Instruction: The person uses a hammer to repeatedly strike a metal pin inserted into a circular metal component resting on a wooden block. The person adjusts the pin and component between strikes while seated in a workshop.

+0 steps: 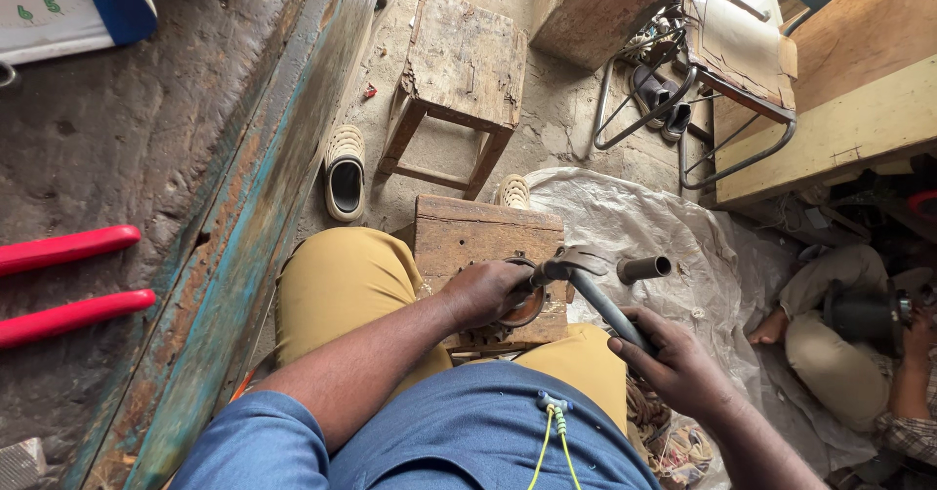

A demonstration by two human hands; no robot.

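Note:
My left hand (485, 291) presses down on a round metal ring part (527, 306) that lies on a worn wooden block (483, 234) between my knees. My right hand (673, 358) grips the dark handle of a hammer (586, 280), whose metal head rests right beside the ring, close to my left fingers. A short grey metal tube (644, 268) lies just right of the block, on a white plastic sheet (625, 217).
A wooden stool (461, 65) stands ahead, a beige sandal (344, 173) at its left. A metal-framed chair (727, 70) and timber planks (839, 129) sit at right. Another person (859, 334) crouches at far right. Two red handles (68, 280) lie on the left bench.

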